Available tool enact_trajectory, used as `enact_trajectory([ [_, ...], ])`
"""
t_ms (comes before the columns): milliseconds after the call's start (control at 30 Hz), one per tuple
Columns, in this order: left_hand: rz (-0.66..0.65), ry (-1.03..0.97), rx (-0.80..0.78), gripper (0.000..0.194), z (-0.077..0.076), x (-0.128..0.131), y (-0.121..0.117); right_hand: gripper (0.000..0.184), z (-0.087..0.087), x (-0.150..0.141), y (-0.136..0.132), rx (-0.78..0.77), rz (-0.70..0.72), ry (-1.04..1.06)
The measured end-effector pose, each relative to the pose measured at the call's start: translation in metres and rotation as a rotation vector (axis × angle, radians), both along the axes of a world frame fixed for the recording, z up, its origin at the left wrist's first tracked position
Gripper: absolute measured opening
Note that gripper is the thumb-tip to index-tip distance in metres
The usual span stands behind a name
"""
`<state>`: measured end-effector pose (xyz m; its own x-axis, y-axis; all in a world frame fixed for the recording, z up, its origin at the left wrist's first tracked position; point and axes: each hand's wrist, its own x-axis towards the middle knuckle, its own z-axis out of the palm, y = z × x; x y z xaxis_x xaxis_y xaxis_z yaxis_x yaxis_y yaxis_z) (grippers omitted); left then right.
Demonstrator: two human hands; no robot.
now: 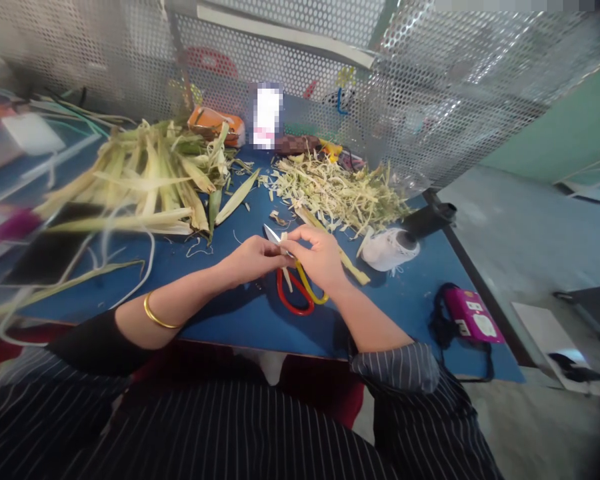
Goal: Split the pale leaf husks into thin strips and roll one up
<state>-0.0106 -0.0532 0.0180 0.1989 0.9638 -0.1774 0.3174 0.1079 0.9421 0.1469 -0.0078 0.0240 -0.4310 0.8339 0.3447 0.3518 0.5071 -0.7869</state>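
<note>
My left hand (254, 259) and my right hand (317, 257) meet over the blue table, both closed with fingertips pinched together. Between them is a narrow pale strip of husk (287, 280), its lower end hanging below my fingers. Under the hands lies a pair of scissors (296, 311) with one red and one yellow handle loop; its blades point away to the upper left, partly covered by my fingers. A heap of shredded husk strips (340, 193) lies beyond my right hand. Farther left is a pile of whole dried husks (150, 173).
A white thread cone (387, 250) lies beside a black tube (433, 220) on the right. Nearer the right edge sits a purple box (473, 317) with a black cord. An orange packet (217, 127) rests against the perforated metal screen (280, 60). A dark tablet-like slab (50, 247) is at left.
</note>
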Motion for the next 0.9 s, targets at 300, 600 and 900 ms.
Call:
enact_trajectory([
  [300, -0.068, -0.006, 0.02, 0.029, 0.006, -0.002, -0.001, 0.015, -0.007, -0.004, -0.004, 0.021, -0.083, 0.116],
  [600, 0.204, -0.754, -0.261, 0.02, 0.009, -0.016, 0.012, 0.031, -0.001, 0.01, 0.014, -0.378, 0.055, 0.327],
  [900, 0.186, -0.813, -0.353, 0.018, 0.006, -0.013, 0.01, 0.018, -0.006, 0.0, 0.0, -0.278, 0.157, 0.116],
])
